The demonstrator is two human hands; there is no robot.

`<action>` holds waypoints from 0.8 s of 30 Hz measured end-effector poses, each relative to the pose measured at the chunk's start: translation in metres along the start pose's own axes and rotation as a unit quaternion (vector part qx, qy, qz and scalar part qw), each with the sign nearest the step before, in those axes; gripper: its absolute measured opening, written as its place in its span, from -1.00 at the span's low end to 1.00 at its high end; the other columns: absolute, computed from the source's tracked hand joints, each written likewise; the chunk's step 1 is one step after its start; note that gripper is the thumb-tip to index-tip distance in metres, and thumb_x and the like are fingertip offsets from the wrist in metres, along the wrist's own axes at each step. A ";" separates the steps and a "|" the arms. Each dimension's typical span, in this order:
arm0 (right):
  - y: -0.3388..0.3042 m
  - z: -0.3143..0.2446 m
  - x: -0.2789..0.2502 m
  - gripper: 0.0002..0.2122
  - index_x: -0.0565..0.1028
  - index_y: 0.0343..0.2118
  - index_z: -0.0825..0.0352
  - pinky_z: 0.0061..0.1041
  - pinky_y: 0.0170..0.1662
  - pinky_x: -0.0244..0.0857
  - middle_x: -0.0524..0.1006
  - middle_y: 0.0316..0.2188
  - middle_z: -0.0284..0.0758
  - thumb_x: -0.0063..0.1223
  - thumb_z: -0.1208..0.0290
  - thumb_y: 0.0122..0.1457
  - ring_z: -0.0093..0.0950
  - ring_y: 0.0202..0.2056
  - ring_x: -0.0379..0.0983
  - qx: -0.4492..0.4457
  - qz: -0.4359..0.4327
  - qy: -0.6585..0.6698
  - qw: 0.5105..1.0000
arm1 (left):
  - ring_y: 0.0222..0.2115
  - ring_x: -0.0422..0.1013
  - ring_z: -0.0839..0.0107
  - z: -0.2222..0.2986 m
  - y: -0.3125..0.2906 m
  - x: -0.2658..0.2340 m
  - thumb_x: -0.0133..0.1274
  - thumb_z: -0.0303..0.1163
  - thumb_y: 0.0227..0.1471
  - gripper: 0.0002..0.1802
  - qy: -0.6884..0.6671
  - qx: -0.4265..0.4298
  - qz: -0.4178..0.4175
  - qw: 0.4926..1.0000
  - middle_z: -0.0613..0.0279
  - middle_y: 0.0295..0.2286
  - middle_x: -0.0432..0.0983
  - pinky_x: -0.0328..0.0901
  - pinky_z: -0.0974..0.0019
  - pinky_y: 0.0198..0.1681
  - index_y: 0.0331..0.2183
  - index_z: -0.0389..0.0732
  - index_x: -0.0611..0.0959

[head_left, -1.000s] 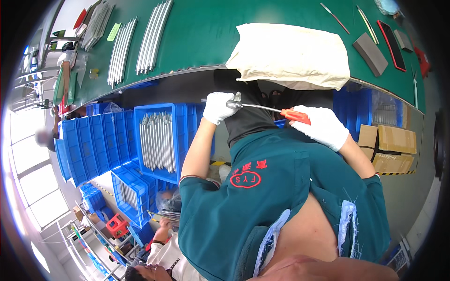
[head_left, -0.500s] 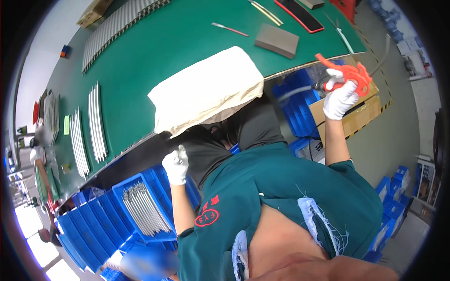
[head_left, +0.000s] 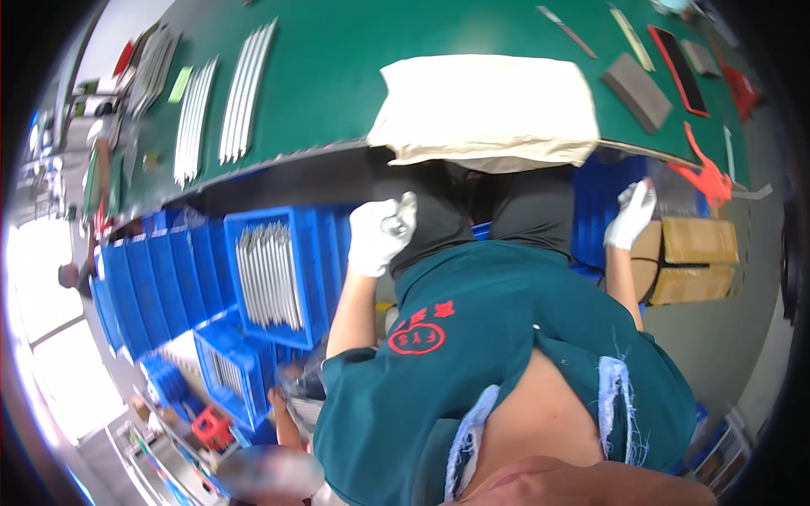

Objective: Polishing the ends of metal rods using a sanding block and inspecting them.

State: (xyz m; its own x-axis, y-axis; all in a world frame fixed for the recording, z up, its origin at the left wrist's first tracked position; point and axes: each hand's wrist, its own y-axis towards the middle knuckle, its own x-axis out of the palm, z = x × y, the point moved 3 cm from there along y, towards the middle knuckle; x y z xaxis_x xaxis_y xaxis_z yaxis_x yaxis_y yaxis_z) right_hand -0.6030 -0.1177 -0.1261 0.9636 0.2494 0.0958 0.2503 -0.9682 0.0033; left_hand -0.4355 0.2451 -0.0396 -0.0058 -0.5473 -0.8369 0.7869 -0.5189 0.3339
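My left hand [head_left: 380, 232], in a white glove, is in front of the table edge with its fingers curled in. Whatever it may hold is hidden, and its fingertips look grey. My right hand [head_left: 631, 218], also gloved, is held near the right end of the table with bent fingers and nothing visible in them. Beyond it, apart from the hand, a red air blow gun [head_left: 710, 179] rests at the table edge. Between the hands a cream cloth-covered pad [head_left: 489, 110] lies on the green table, overhanging its front edge.
Thin metal rods [head_left: 247, 93] lie on the green table [head_left: 337, 76] at left. A brown block [head_left: 637, 93] and a red-edged phone [head_left: 677, 72] are at right. Blue bins [head_left: 304, 253] with rods stand lower left, cardboard boxes [head_left: 696, 240] at right. Another person's arm [head_left: 285, 420] shows lower left.
My right hand has let go of the red air blow gun, which now rests at the table edge. The view has swung, so the table things appear shifted right.
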 end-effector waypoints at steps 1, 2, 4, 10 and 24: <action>-0.022 0.005 0.009 -0.80 0.34 -0.19 0.39 -0.74 -0.44 0.21 0.40 -0.48 -0.41 -0.12 0.42 0.16 -0.73 -0.49 0.28 0.026 -0.107 -0.005 0.994 | -0.77 0.27 0.13 0.002 -0.001 -0.002 0.10 -0.43 -0.28 -0.72 -0.003 -0.005 -0.002 1.000 0.09 -0.81 0.27 0.16 0.25 -0.71 -0.82 -0.12 0.38; -0.046 0.013 0.030 -0.81 0.39 -0.23 0.41 -0.72 -0.45 0.23 0.43 -0.51 -0.39 -0.12 0.42 0.16 -0.69 -0.53 0.32 0.076 -0.227 -0.027 0.971 | -0.77 0.26 0.13 0.005 -0.002 -0.003 0.10 -0.43 -0.28 -0.72 -0.006 -0.013 0.008 1.000 0.09 -0.82 0.25 0.16 0.25 -0.70 -0.82 -0.12 0.37; -0.088 -0.025 0.074 -0.83 0.45 -0.28 0.43 -0.69 -0.38 0.27 0.45 -0.52 -0.36 -0.07 0.45 0.12 -0.65 -0.48 0.37 0.112 -0.424 -0.057 0.897 | -0.77 0.25 0.12 0.002 -0.005 -0.001 0.11 -0.43 -0.28 -0.71 -0.031 -0.025 -0.001 0.999 0.08 -0.82 0.24 0.15 0.25 -0.70 -0.82 -0.14 0.36; -0.168 -0.095 0.187 -0.62 0.42 -0.11 0.22 -0.50 -0.30 0.23 0.37 -0.49 -0.31 0.08 0.24 -0.02 -0.38 -0.41 0.33 -0.117 -0.769 -0.093 0.621 | -0.73 0.30 0.11 -0.005 -0.015 0.008 0.13 -0.42 -0.33 -0.81 -0.146 -0.061 0.001 0.987 0.07 -0.78 0.30 0.18 0.25 -0.67 -0.76 -0.17 0.45; -0.207 -0.061 0.225 -0.79 0.49 -0.34 0.21 -0.46 -0.39 0.26 0.40 -0.51 -0.32 0.09 0.27 -0.06 -0.34 -0.47 0.38 -0.165 -0.776 -0.090 0.602 | -0.70 0.24 0.22 -0.050 -0.058 0.041 0.15 0.08 -0.42 -0.44 -0.339 -0.215 0.027 0.916 0.16 -0.74 0.24 0.12 0.30 -0.59 -0.69 -0.26 0.40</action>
State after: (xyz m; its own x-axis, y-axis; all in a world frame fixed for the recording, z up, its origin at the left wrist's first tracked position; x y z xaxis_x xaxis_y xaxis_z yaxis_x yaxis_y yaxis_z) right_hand -0.4438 0.1377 -0.0442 -0.4050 0.8288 -0.3861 0.8587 0.4898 0.1507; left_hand -0.4504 0.2857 -0.1146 -0.2259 -0.9220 -0.3146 0.9667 -0.2520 0.0446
